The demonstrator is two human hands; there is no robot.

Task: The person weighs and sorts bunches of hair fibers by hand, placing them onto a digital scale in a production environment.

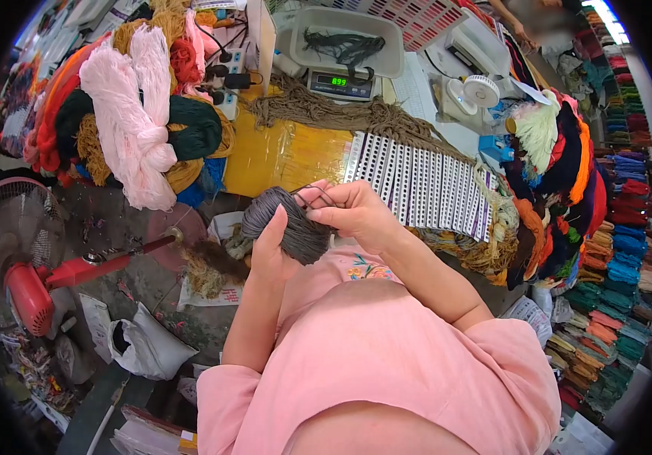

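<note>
Dark grey yarn hank (303,238) is up off the bench, on the wearer's side of the digital scale (341,85). Left hand (268,256) is wrapped round its near-left side, thumb across the top. Right hand (362,214) has thumb and fingertips pinched narrow on a thin dark strand (310,186) at the hank's far edge; can't tell if it's a loose end or a loop. My read on the step: strand being worked at the hank, fine finger work. As held, that calls for a firm left grip and light, even tension on the right so nothing snags. Surface: scale readout lit green, digits look like 899, decimal unclear. White plastic tub (396,51) sits on the scale, grey-green yarn (341,48) inside. Brown yarn (318,108) runs along the scale's near side and off to its right. Yellow taped sheet (307,155) nearer the wearer; hole-punched cards (417,182) in a row near and right. Small white fan (481,91) right of the scale. Big pale pink hank (130,114) left of it, on a multicolour yarn pile. Room: red floor fan (30,297) and white sack (155,350) on the floor, low left of the scale; coloured skein stacks (629,243) far right. Another person's arm (509,21) beyond the scale, right, blurred.
</note>
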